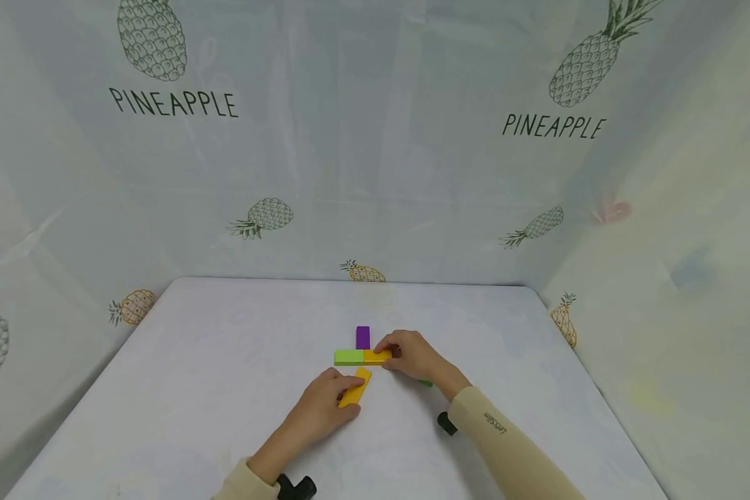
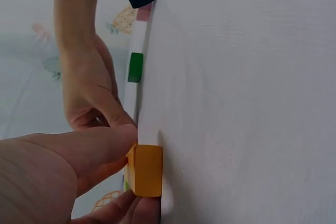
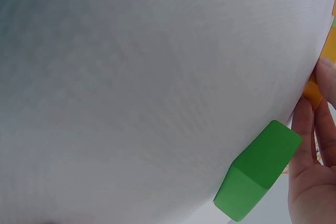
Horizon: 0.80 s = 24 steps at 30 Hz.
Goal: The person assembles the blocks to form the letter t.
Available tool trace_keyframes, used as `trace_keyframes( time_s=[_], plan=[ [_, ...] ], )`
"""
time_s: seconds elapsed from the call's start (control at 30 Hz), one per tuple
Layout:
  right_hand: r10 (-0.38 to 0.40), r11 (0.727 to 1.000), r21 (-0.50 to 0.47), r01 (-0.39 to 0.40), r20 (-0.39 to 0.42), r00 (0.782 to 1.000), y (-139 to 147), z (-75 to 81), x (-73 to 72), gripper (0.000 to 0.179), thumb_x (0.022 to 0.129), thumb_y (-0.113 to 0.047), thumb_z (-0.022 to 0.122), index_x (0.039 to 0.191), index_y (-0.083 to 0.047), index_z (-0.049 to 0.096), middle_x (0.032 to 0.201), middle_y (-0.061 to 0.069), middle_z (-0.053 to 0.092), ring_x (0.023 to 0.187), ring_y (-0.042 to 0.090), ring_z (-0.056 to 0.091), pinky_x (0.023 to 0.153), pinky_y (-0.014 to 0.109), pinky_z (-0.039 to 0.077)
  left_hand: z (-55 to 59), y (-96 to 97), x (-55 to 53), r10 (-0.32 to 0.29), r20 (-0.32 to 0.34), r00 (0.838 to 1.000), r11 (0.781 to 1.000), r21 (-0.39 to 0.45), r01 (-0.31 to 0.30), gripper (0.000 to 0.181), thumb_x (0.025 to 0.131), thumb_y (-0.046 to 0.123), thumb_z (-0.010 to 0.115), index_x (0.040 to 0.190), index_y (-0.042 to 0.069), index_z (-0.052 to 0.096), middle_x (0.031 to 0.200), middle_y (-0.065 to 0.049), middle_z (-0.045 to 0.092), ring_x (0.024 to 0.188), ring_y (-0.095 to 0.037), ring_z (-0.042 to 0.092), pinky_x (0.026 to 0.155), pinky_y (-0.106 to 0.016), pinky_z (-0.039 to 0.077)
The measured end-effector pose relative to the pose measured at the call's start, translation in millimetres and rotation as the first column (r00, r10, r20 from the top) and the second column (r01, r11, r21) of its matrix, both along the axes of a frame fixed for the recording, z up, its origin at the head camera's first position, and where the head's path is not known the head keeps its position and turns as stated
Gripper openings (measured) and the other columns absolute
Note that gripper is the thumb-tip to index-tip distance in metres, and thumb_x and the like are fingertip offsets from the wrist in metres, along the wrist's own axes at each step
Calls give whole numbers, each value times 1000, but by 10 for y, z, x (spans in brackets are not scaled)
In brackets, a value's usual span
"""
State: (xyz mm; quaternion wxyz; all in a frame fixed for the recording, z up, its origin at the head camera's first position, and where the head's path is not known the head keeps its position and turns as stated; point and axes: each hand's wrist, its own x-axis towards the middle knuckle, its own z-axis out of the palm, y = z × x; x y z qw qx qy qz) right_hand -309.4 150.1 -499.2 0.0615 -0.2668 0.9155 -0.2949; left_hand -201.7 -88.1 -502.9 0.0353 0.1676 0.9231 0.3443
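In the lower centre of the head view, we see the left hand (image 1: 321, 408) gripping a slanted yellow block (image 1: 355, 394) between thumb and fingers, just below a short row. To its upper right, the right hand (image 1: 417, 354) pinches the right end of a second yellow block (image 1: 373, 358), which lies end to end with a lime block (image 1: 348, 357) on its left. Above where these two meet, we find a purple block (image 1: 362, 337), its lower end at the row. A dark green block (image 3: 257, 171) sits partly hidden under the right wrist. In the left wrist view, we spot something pink (image 2: 143, 14) at upper left. All around spreads the white table (image 1: 225, 361), backed by a pineapple-printed cloth (image 1: 375, 153).
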Motion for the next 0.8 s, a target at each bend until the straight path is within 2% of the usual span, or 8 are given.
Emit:
trace_keyframes(
  time_s=[0.1,0.23,0.5,0.67,0.8],
  plan=[
    [3,1000,1,-3,-3,1000,3,2,-1,22,94,-9,82,115,-16,79,112,-5,73,96,11,60,89,29,56,-1,-72,-51,-66,36,997,998,8,66,50,90,22,86,137,17,73,103,0,55,85,-12,48,69,-24,42],
    [-3,1000,-2,3,9,1000,3,6,2,22,95,-10,81,116,-17,79,112,-6,73,96,11,59,90,27,55,-28,-174,-147,-150,52,987,989,14,150,55,89,22,86,142,18,70,114,1,53,87,-10,51,71,-22,45],
    [3,1000,2,-3,4,1000,-7,10,3,22,95,-11,81,115,-19,79,112,-6,73,95,11,59,89,28,55,-44,-318,-257,-293,51,955,955,-35,295,54,93,23,83,145,19,67,157,-3,47,99,-6,57,87,-23,53],
    [8,1000,-7,-8,-2,1000,5,9,-6,21,96,-11,81,116,-17,79,112,-3,73,97,12,60,91,31,56,-28,-359,-284,-363,18,932,928,-79,363,50,97,20,79,145,17,67,162,-3,46,107,-4,61,97,-27,56],
    [6,1000,-9,-6,2,1000,15,-3,-8,21,96,-11,81,115,-18,79,112,-5,73,96,13,60,90,31,56,-33,-378,-302,-412,-29,911,905,-124,406,47,99,18,77,145,16,68,160,-3,50,120,-8,63,103,-31,55]
  ],
)
